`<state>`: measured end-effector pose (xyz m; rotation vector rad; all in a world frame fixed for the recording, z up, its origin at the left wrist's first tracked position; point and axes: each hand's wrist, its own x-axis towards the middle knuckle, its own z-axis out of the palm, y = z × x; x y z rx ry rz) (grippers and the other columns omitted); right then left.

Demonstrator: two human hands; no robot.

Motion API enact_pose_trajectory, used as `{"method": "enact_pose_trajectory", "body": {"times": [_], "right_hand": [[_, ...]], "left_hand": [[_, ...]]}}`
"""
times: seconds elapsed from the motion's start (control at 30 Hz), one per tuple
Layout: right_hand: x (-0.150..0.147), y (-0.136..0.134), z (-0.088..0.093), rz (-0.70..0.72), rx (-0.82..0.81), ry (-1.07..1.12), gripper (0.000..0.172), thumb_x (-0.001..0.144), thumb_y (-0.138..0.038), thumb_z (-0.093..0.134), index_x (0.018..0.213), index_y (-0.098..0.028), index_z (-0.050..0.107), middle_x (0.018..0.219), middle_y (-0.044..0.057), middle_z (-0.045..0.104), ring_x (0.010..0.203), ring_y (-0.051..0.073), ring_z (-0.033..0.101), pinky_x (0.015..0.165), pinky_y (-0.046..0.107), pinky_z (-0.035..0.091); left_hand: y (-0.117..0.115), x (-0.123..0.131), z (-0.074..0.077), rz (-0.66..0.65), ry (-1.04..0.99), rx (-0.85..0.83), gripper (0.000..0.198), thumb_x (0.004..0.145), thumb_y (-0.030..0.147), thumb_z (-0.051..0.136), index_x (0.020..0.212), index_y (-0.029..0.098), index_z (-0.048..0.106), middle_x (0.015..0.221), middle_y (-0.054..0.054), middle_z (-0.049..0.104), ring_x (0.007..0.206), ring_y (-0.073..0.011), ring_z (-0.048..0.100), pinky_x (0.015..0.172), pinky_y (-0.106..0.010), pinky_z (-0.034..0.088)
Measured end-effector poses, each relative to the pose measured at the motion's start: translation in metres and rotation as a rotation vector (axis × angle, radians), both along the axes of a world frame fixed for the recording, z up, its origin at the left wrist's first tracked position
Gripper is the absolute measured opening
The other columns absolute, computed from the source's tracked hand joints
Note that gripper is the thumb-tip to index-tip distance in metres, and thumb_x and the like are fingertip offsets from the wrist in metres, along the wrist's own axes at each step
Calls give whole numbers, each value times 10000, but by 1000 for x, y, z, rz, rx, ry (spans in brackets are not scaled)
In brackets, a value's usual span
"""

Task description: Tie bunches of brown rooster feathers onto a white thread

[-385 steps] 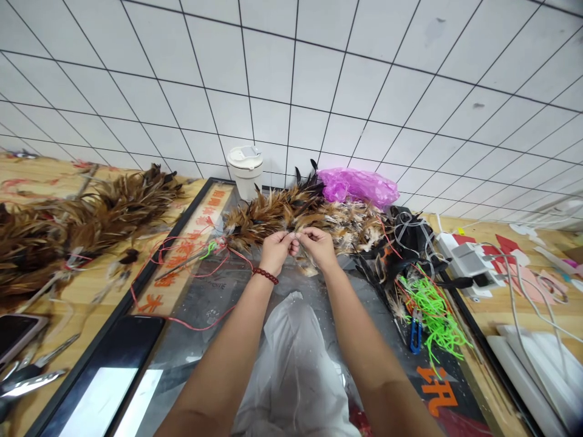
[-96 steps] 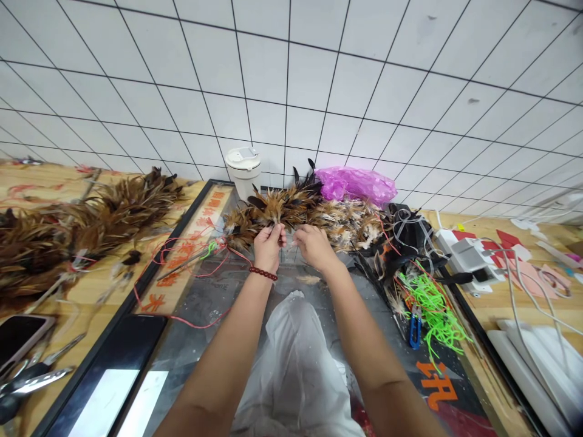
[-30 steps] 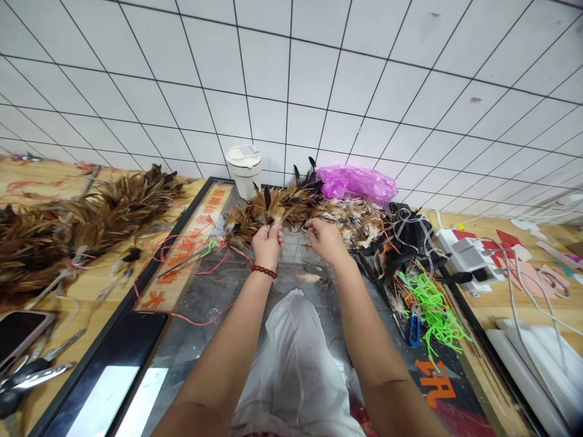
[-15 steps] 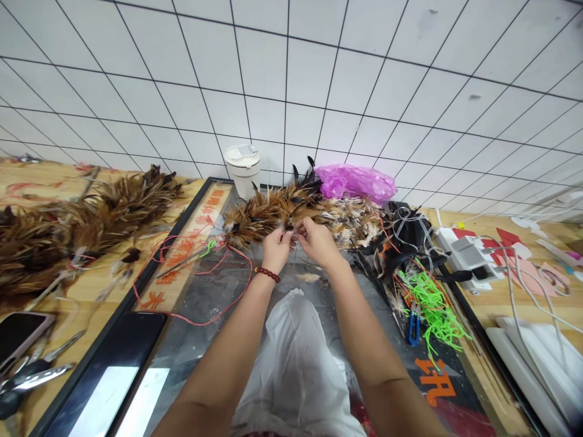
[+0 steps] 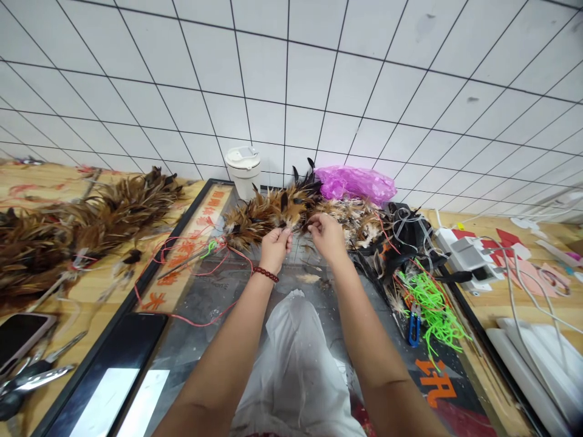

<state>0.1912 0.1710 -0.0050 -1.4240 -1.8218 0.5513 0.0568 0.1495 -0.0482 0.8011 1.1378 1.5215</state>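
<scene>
Brown feathers (image 5: 291, 213) stand up from the pinched fingertips of my left hand (image 5: 276, 247), which wears a dark red bead bracelet (image 5: 266, 274). My right hand (image 5: 327, 235) is beside it, a small gap apart, with fingers curled together at the edge of the feather pile; anything between them is too small to name. Behind both hands lies a heap of brown feathers (image 5: 248, 221), with paler feathers (image 5: 353, 220) to the right. A few loose feathers (image 5: 310, 278) rest on the dark mat (image 5: 204, 297) in front of my hands.
A white lidded cup (image 5: 244, 173) and a pink plastic bag (image 5: 357, 184) stand near the tiled wall. Feather bundles (image 5: 113, 209) and a black phone (image 5: 109, 370) are at left. Green strings (image 5: 435, 303), blue snips (image 5: 414, 328) and a white power strip (image 5: 471, 258) lie at right.
My hands have separated slightly, the right one moving a little right and up. Brown feathers now show upright at my left fingertips.
</scene>
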Motion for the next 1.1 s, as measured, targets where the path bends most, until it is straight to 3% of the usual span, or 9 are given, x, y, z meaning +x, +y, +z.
{"method": "enact_pose_trajectory", "body": {"times": [0.13, 0.27, 0.43, 0.6, 0.7, 0.9, 1.03, 1.1], "right_hand": [[-1, 0, -4, 378, -412, 470, 284, 683, -333, 694, 891, -153, 623, 686, -26, 560, 601, 96, 498, 586, 228, 396], [0, -6, -5, 551, -578, 723, 287, 631, -363, 754, 753, -149, 607, 616, -30, 584, 560, 86, 520, 555, 214, 390], [5, -2, -14, 519, -672, 847, 302, 579, -360, 796, 673, -145, 606, 583, -24, 604, 534, 87, 547, 544, 210, 404], [5, 0, -13, 503, -657, 844, 349, 609, -417, 764, 558, -148, 547, 484, -17, 561, 440, 102, 526, 483, 232, 394], [2, -1, -8, 430, -602, 780, 346, 583, -403, 778, 553, -150, 543, 453, -34, 531, 405, 91, 491, 455, 226, 364], [-1, 0, -5, 378, -496, 697, 346, 645, -437, 733, 580, -142, 564, 489, -44, 526, 440, 49, 398, 456, 199, 290], [5, -3, -6, 567, -630, 744, 336, 589, -396, 788, 759, -147, 638, 642, -26, 603, 543, 65, 486, 505, 189, 332], [8, -5, -7, 625, -700, 780, 355, 566, -398, 802, 759, -141, 652, 662, -6, 623, 580, 83, 529, 548, 202, 374]], "left_hand": [[-6, -1, 13, -168, -180, -53, 352, 581, 402, 766, 641, 144, 534, 492, 50, 447, 403, -33, 364, 360, -163, 230], [-13, -3, 19, -424, -263, -144, 374, 529, 354, 815, 658, 129, 546, 505, 46, 443, 409, -22, 357, 356, -142, 202], [-17, -6, 21, -558, -279, -153, 349, 580, 345, 804, 686, 110, 568, 522, 34, 457, 424, -20, 368, 358, -129, 215], [-17, -9, 19, -629, -240, -76, 344, 674, 385, 737, 795, 78, 638, 664, -46, 583, 541, -85, 528, 442, -185, 403], [-16, -9, 16, -657, -200, -79, 359, 683, 409, 725, 809, 84, 638, 718, -66, 614, 583, -111, 567, 476, -212, 447], [-14, -7, 15, -498, -188, -93, 353, 644, 418, 749, 679, 110, 580, 551, 0, 537, 454, -71, 477, 388, -179, 357], [-17, -12, 18, -598, -323, -152, 345, 630, 384, 771, 691, 122, 553, 524, 28, 484, 418, -41, 415, 351, -139, 269], [-18, -14, 18, -673, -350, -176, 344, 624, 367, 778, 670, 122, 541, 503, 35, 459, 402, -34, 390, 340, -131, 240]]}}
